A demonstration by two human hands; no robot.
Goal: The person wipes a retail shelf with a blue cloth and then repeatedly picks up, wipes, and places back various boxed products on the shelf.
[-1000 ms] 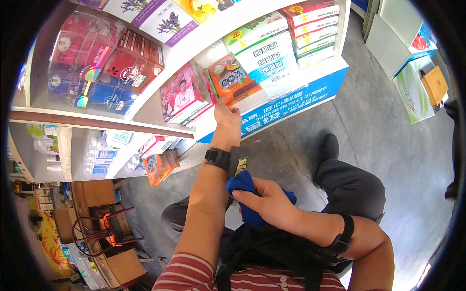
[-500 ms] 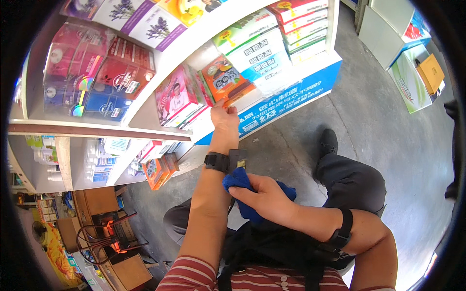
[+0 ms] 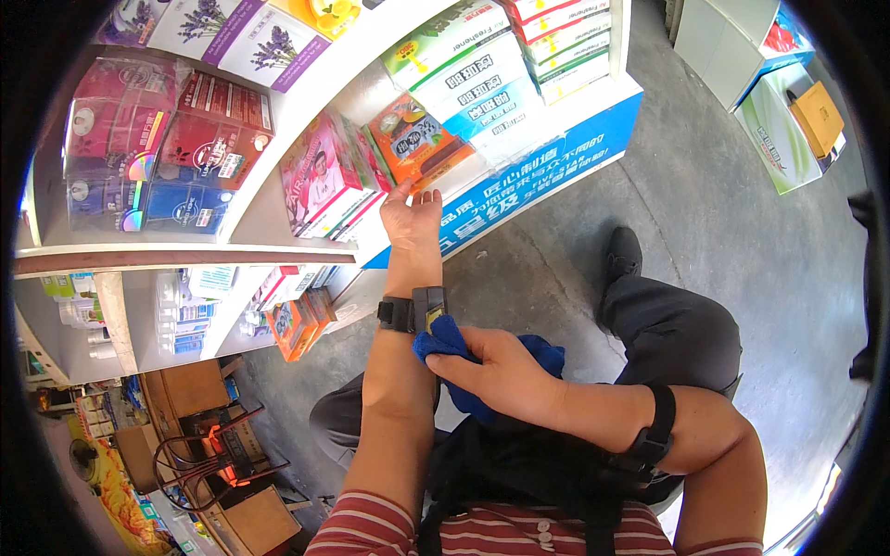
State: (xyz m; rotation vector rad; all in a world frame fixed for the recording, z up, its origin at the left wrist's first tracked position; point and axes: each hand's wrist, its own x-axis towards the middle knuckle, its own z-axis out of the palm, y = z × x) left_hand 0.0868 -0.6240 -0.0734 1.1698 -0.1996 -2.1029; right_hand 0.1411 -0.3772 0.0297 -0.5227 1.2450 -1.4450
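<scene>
My left hand point(image 3: 411, 221) reaches to the shelf's front edge, palm turned up with the fingers apart. Its fingertips are at the lower end of a flat orange box point(image 3: 414, 142); whether they touch it I cannot tell. Beside the orange box, to the left, stand pink boxes point(image 3: 326, 176) with a picture of a person on them. A blue cloth point(image 3: 473, 394) is bunched in my right hand point(image 3: 501, 371), which is closed round it. That hand is close to my left wrist, where a black strap with a small grey block sits.
Green-and-white boxes point(image 3: 477, 88) are stacked right of the orange box. Red and blue packs point(image 3: 213, 144) fill the left shelf. A blue printed panel point(image 3: 542, 176) fronts the lower shelf. Across the grey floor point(image 3: 547, 269) stands a green-and-white carton point(image 3: 779, 130).
The shelf has shifted slightly left in view. My left hand has turned its palm further up, and its fingers are more spread. The right hand keeps the blue cloth.
</scene>
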